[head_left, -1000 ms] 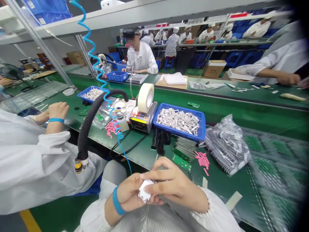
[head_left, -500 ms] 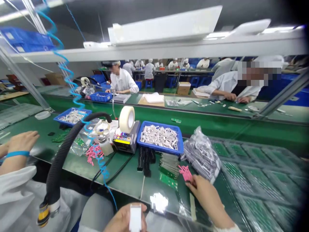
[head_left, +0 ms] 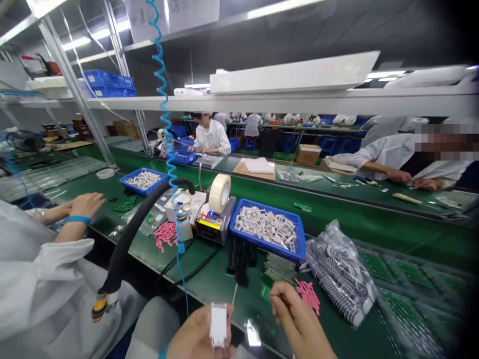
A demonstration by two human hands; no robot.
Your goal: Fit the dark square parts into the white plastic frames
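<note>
My left hand (head_left: 194,338) holds a small white plastic frame (head_left: 218,324) upright at the bottom edge of the view. My right hand (head_left: 295,319) hovers over the green bench with fingers pinched; whether it holds anything I cannot tell. It is next to a small green circuit board (head_left: 266,292) and a pile of pink strips (head_left: 309,294). Beyond them sit a stack of green boards (head_left: 279,269) and several black parts (head_left: 241,257).
A blue tray of white frames (head_left: 267,229) and a tape dispenser (head_left: 216,212) stand mid-bench. A clear bag of parts (head_left: 340,271) lies right. A black hose (head_left: 130,234) and blue coiled line (head_left: 168,149) hang left. A co-worker's sleeve (head_left: 41,279) fills the left.
The view tilted up, then settled. Both hands were joined on the white frame; my right hand let go, reached to the pink strips, then drew back left toward the green board.
</note>
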